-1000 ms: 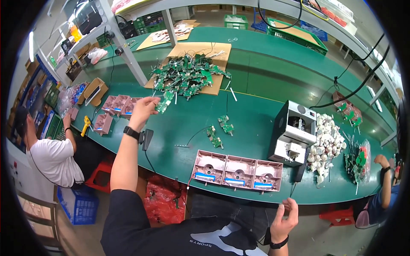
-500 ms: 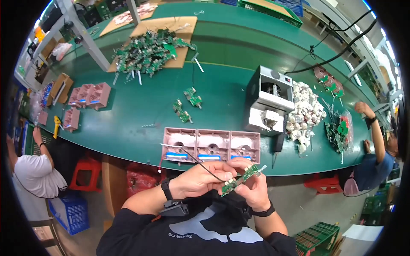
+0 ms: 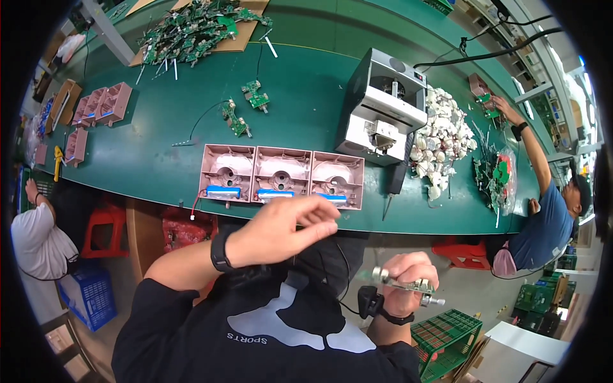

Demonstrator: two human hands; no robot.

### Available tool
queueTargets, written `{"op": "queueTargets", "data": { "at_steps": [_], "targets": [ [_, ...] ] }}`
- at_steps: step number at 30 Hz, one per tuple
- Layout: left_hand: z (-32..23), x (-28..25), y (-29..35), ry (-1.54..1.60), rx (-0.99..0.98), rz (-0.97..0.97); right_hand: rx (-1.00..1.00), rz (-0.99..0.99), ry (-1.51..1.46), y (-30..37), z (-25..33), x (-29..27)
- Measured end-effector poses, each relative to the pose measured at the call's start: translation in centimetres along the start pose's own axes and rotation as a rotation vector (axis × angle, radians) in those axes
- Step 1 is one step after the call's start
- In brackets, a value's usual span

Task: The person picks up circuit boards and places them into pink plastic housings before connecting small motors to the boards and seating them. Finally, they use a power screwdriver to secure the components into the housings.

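Note:
My right hand point(image 3: 412, 271) is closed around a green circuit board point(image 3: 415, 285), held off the table's front edge at the lower right. The board is seen nearly edge-on, with a metal shaft sticking out at its right end. A thin black cable point(image 3: 348, 262) hangs in a loop between my two hands; where its ends go is hard to make out. My left hand point(image 3: 284, 228) has its thumb apart from its stretched fingers and nothing visible in it. It hovers at the front edge of a pink three-section housing point(image 3: 252, 173), covering part of it. Blue cylinders point(image 3: 223, 192) lie along the housing's front.
Two circuit boards point(image 3: 255, 97) lie beyond the housing, and a large heap of boards point(image 3: 191, 35) at the back left. A grey-black machine point(image 3: 386, 105) stands right of centre beside a pile of white parts point(image 3: 440, 140). Co-workers sit at left point(image 3: 45, 236) and right point(image 3: 549, 223).
My left hand has let go of the cable and board and opened. My right hand has carried the board right and toward me. The view has shifted; the right co-worker now reaches toward pink housings.

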State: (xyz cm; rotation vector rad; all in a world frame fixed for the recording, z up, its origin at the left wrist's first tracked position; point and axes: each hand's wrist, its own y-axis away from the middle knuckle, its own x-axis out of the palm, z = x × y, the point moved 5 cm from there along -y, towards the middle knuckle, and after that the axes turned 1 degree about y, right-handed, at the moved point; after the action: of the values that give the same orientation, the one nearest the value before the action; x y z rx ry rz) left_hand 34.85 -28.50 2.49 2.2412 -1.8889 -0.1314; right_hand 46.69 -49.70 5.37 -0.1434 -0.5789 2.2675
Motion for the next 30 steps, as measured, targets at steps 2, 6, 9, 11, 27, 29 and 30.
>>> {"op": "queueTargets", "data": {
  "at_steps": [2,6,9,11,27,29,30],
  "targets": [
    [-1.2,-1.4,-0.9,-0.388,0.156,-0.096,-0.091,-0.011,0.126,-0.3,0.5,-0.4],
    [-2.1,-1.1,-2.5,-0.907,0.409,-0.259,0.037,-0.133,-0.053,-0.6,-0.5,0.1],
    [-0.5,-1.3,-4.0,-1.107,0.474,-0.298,0.099,-0.141,-0.306,0.5,-1.0,0.1],
    [0.7,-1.6,-5.0,-1.185,0.436,-0.251,0.078,-0.088,-0.281,0.6,-0.7,0.2],
    [-0.9,-1.0,-4.6,-1.076,0.564,-0.273,-0.324,0.693,0.083,-1.7,4.1,6.2],
    [-1.1,-1.1,-4.5,-1.070,0.564,-0.278,-0.292,0.730,0.116,-1.5,3.5,6.6],
    [-1.2,-1.2,-4.5,-1.064,0.564,-0.279,-0.293,0.733,0.116,-1.5,3.4,6.7]
  ]
}}
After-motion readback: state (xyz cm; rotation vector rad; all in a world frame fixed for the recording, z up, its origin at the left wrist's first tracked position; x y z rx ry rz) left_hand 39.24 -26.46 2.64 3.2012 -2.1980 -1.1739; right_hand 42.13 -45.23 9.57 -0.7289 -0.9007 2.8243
